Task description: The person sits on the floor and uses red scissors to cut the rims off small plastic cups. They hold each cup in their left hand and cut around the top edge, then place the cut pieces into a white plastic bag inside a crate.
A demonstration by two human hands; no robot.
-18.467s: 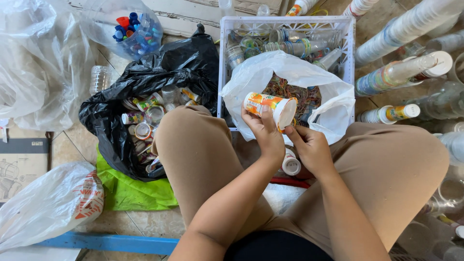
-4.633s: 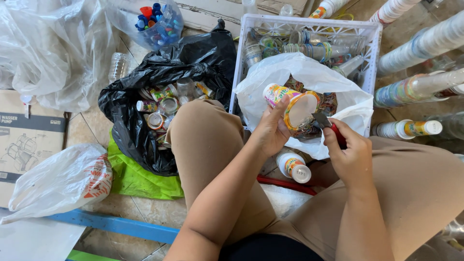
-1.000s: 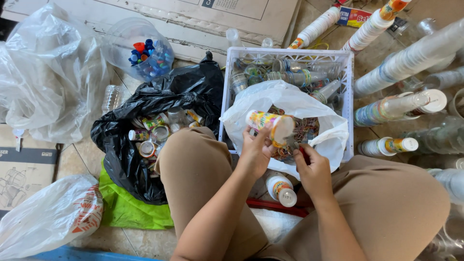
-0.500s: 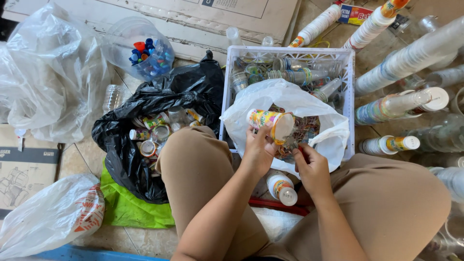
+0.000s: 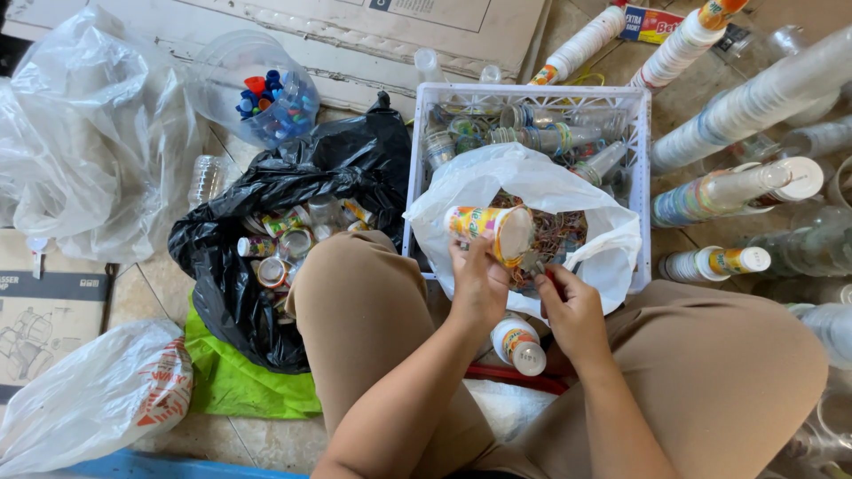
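**Cup held over the white bag**

Here, going left to right: a black bag (image 5: 266, 266) of cups lies open at the left. The left hand (image 5: 479, 282) wraps its fingers around a printed cup (image 5: 490, 232), tipped sideways above the white bag (image 5: 497, 177) in the crate (image 5: 641, 177). The right hand (image 5: 572, 310) pinches something small and red just beside the cup's mouth.

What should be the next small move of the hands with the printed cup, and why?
Probably the right hand should pull the seal off the rim of the colourful printed plastic cup. The left hand holds the cup sideways over the open white plastic bag, and the right fingertips already pinch at its rim.
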